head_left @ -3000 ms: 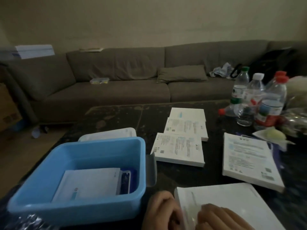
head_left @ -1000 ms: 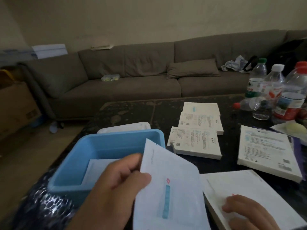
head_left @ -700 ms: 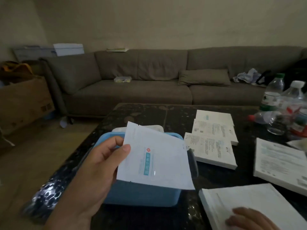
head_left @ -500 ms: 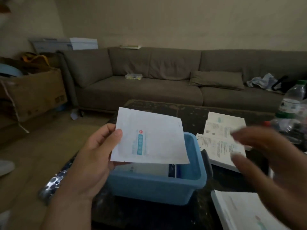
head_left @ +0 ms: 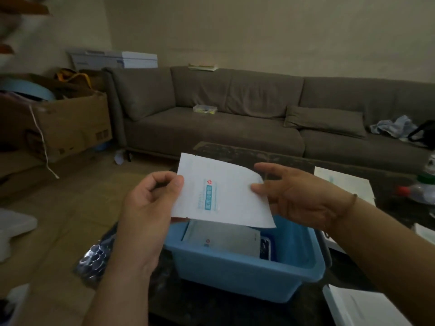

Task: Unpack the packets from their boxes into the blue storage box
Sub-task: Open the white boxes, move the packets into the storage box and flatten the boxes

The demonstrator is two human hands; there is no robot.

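Note:
A flat white packet (head_left: 223, 192) with a blue label and a red mark hangs above the blue storage box (head_left: 244, 271). My left hand (head_left: 150, 203) pinches its left edge between thumb and fingers. My right hand (head_left: 294, 196) holds the packet's right edge, thumb in front and fingers behind. Inside the box lies another white packet (head_left: 223, 238), beside something dark. A white box (head_left: 362, 307) lies at the table's near right corner, partly cut off. Another white box (head_left: 346, 182) shows behind my right wrist.
The dark table (head_left: 235, 151) bears the storage box. A bottle with a red cap (head_left: 419, 192) lies at the right edge. Bubble wrap (head_left: 96, 257) hangs at the table's left. A grey sofa (head_left: 235, 118) stands behind, and a cardboard carton (head_left: 68, 123) sits on the floor at left.
My left hand lifted a packet from the near box and carried it over the storage box. My right hand left the near box and took the packet's right edge. The view swung left.

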